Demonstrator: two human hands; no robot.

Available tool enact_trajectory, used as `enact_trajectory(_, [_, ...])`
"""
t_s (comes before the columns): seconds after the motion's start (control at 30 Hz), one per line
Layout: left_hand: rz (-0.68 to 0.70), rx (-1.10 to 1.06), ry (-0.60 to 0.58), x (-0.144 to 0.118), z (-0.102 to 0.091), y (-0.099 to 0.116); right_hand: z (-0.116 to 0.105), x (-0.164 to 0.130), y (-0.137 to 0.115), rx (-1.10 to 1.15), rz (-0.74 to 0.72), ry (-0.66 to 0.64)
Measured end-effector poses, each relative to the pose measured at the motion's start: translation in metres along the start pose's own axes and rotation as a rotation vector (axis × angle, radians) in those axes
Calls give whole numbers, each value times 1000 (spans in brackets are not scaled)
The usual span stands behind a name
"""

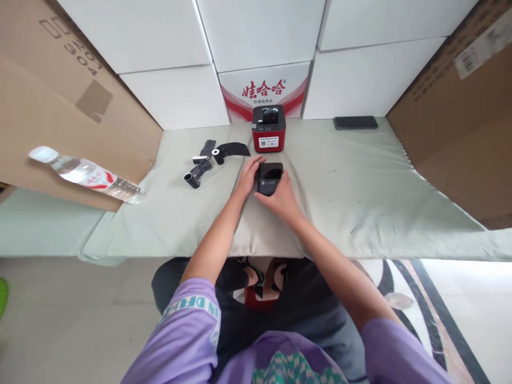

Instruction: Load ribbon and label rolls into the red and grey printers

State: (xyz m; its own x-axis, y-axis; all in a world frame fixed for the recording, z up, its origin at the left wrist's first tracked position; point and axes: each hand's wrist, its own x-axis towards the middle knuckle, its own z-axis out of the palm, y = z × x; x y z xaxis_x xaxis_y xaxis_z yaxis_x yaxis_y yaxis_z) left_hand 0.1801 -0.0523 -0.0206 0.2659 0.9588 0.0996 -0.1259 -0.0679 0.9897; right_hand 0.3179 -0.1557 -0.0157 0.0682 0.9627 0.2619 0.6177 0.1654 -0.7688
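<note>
A small black boxy device point(269, 186) with a glossy dark panel on its far half rests on the cloth-covered table in front of me. My left hand point(248, 177) lies along its left side, fingertips curled at the far left corner. Around the right side and near edge wraps my right hand point(282, 198), thumb along the front. Just beyond is a red and black printer point(269, 129) with a white label on its front. To the left lie a black roll with a white core point(230, 152) and a black tube-shaped roll point(198, 173), both with loose black strips.
A clear water bottle point(94, 176) stands at the left by a cardboard box point(60, 96). A black phone point(356, 122) lies at the back right, near another cardboard box point(460, 122). Stacked white boxes point(264, 34) line the table's back edge point(320, 124).
</note>
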Motion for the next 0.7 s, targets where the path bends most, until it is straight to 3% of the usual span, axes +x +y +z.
enact_trajectory(0.1, [8,-16,5,-2,-3,3,17,-3,-23,-69,230,140])
enact_trajectory(0.17, [4,-41,33,-1,-4,4,14,3,-25,-66,234,147])
enact_trajectory(0.3, [-33,-49,106,1,-6,4,-27,38,13,-24,192,303])
enact_trajectory(0.43, [-32,-37,60,5,-6,2,-84,95,75,-134,187,519])
enact_trajectory(0.5, [-36,-38,34,6,-6,0,-104,121,98,-154,233,567])
enact_trajectory(0.6, [-36,-56,32,4,-5,-2,-119,142,112,-113,290,539])
enact_trajectory(0.7, [-35,-38,40,0,-4,-2,-125,144,105,-47,355,489])
